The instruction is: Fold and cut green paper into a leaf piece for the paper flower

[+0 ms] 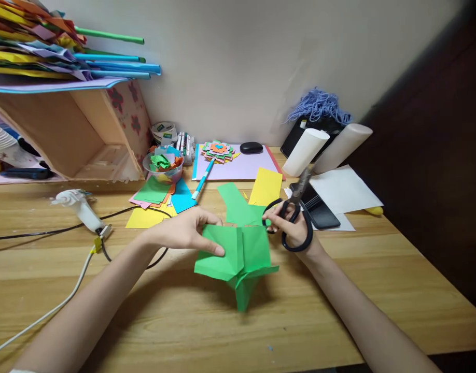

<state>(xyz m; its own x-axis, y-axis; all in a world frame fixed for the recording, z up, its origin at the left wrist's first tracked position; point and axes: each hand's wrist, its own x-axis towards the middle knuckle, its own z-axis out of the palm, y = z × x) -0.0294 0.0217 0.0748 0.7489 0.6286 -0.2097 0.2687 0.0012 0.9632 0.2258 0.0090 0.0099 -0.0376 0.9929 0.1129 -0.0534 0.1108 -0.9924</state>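
A folded sheet of green paper (257,248) is pinched in my left hand (189,230), thumb on top and the other fingers partly hidden behind it. Its creased flaps stick out toward me, and one points down above the table. My right hand (287,225) holds black-handled scissors (298,191) by the loops, blades pointing up and away from the paper. The right fingertips are close to the paper's right edge; I cannot tell if they touch it. Behind the folded piece lie flat green paper scraps (234,202).
Around the work lie yellow paper (267,185), a phone (319,210), white sheets (347,189) and a paper flower (218,150). At left are a glue gun (80,210) with cables, a scrap bowl (166,173) and a cardboard box (131,124). White rolls (306,150) lean at right.
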